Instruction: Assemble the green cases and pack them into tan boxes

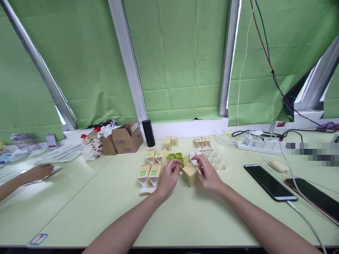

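A small closed cardboard box (190, 175) stands between my hands, turned with a corner facing me. My left hand (168, 176) is just left of it, fingers loosely bent and apart, nothing visible in them. At the box's right side is my right hand (208, 173), thumb by the box wall and index finger stretched out above and behind; it does not visibly grip the box. Behind the hands lie green square cups (176, 155), white rounded pieces (194, 162) and clear round packs with yellow centres (217, 161). Open-flapped boxes (144, 173) with green labels stand to the left.
Further back are more small boxes (170, 141) and a black cylinder (148, 133). A larger carton (128, 138) stands back left. Phones (270, 182), cables and a power strip (261, 146) lie right. Another person's hand (42, 170) rests on papers at far left.
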A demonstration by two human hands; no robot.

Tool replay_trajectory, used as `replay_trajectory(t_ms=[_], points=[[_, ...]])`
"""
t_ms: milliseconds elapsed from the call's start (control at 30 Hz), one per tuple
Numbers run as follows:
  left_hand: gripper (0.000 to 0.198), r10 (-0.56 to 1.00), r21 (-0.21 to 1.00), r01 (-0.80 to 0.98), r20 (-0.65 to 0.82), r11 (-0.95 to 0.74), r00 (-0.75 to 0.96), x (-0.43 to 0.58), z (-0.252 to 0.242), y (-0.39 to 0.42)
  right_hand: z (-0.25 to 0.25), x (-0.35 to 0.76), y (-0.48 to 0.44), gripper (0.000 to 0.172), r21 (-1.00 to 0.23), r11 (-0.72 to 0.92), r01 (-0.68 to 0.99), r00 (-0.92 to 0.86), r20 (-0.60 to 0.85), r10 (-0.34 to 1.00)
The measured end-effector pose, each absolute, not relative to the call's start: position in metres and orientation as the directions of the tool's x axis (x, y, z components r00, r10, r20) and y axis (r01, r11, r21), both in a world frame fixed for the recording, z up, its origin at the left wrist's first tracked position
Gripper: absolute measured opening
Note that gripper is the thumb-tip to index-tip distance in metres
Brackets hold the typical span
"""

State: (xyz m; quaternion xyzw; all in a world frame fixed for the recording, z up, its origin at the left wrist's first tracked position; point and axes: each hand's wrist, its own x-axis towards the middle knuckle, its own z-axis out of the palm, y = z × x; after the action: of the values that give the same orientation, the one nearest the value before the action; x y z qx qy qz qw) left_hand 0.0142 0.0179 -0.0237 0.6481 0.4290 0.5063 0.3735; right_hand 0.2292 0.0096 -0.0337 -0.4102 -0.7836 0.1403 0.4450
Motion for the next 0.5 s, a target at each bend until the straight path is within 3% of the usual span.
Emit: replay_trajectory(t_ms=[267, 500], points=[[0.015, 0.937, 0.914, 0.217, 0.319, -0.343, 0.139, 0.0129, -0.0203, 0.0113, -0.0378, 0.2275, 0.0169, 0.056, -0.553, 0.484, 0.678, -0.163, 0.529, 0.833], [0.012, 0.891, 0.803, 0.392, 0.436, -0.449, 0.127, 0.0117, -0.0217, 0.0084, -0.0297, 0.2271, 0.0177, 0.041, -0.480, 0.194, 0.855, -0.095, 0.223, 0.970]])
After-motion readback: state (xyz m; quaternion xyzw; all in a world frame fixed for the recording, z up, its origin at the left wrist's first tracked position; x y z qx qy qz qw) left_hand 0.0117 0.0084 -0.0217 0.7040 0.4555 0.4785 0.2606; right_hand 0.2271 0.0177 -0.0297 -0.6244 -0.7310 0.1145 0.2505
